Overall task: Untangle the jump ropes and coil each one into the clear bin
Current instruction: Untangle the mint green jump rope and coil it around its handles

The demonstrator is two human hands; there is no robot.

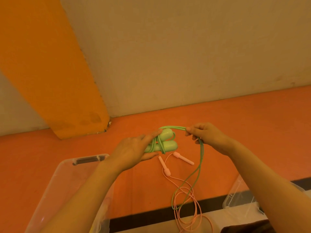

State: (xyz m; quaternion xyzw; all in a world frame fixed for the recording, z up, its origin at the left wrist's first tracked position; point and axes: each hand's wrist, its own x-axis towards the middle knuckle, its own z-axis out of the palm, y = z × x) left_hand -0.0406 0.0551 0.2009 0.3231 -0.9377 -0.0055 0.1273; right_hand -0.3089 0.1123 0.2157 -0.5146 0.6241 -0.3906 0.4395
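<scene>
The two pale green plastic handles are gripped by the left hand; the green cord, pinched by the right hand, is best wound snugly, clear of the pink rope.

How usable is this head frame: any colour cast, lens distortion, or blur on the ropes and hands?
Head view: a strong warm orange cast tints everything; wide-angle bending curves the floor edge. The left hand, green handles, right hand and green cord are fairly sharp; the thin pink rope reads faintly against the floor; the clear bin has soft, low-contrast edges.
</scene>
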